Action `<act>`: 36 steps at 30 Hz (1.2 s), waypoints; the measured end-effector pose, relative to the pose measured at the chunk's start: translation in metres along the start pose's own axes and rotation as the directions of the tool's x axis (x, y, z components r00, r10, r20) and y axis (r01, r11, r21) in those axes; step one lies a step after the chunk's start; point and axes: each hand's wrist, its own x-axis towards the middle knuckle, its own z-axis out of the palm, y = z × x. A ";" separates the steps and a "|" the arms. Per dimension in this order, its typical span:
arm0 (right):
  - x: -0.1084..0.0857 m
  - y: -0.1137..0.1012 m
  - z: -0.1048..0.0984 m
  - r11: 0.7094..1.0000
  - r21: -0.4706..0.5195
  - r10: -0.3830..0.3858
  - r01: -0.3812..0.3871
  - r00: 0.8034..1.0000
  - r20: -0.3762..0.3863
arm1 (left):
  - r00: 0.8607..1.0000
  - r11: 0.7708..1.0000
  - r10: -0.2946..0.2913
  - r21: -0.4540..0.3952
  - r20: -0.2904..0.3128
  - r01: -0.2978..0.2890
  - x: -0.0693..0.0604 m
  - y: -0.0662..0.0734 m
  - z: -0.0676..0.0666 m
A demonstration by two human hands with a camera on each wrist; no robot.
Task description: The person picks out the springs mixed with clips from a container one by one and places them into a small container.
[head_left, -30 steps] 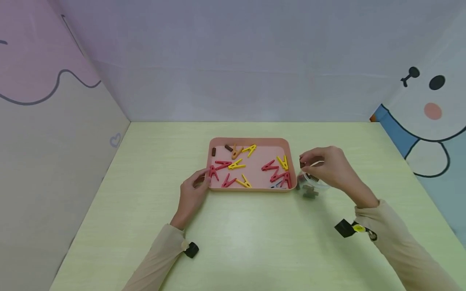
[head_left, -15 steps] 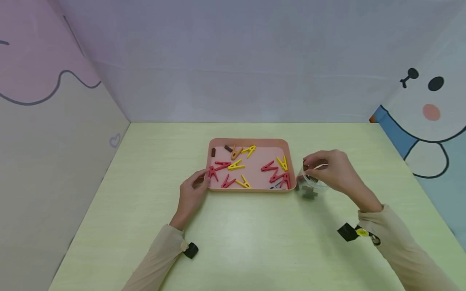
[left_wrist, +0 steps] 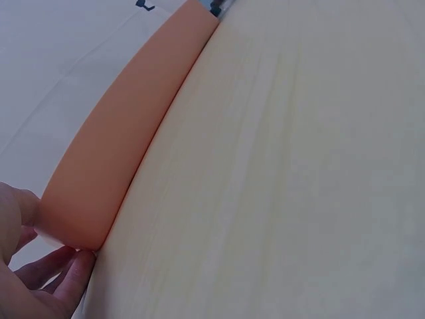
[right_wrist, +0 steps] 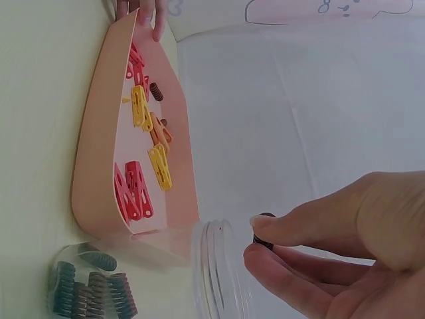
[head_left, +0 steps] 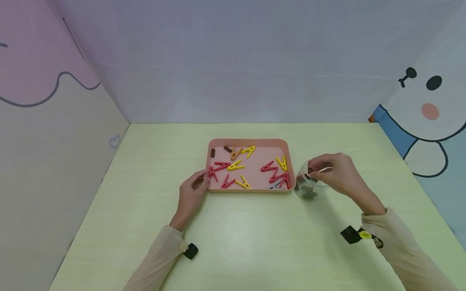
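A pink tray [head_left: 251, 190] lies on the table, holding red and yellow clothespins, an orange clothespin [head_left: 236, 153] and two dark brown springs [head_left: 212, 152]. At its near left corner my left hand [head_left: 194, 192] grips the tray's wall between fingers and thumb, as the left wrist view also shows. A clear jar [head_left: 301, 182] stands against the tray's right side, with several dark springs [right_wrist: 94, 294] at its bottom. Just over the jar's mouth, my right hand [head_left: 336, 171] pinches one dark spring [right_wrist: 263, 231] between thumb and index finger; the fingers partly cover it.
A greyish clip [head_left: 275, 185] lies in the tray's near right corner beside red clothespins [head_left: 285, 180]. Behind the table [head_left: 240, 238] rises a pale wall covering, with cartoon prints at both sides.
My right hand has moved slightly right and down with the spring, closer into the jar's mouth. The left hand stays at the tray's corner.
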 end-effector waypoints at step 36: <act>-0.004 0.021 0.005 0.999 -0.032 -0.042 0.041 0.998 -0.038 | 1.000 1.000 0.013 0.007 0.000 -0.013 -0.001 0.002 -0.001</act>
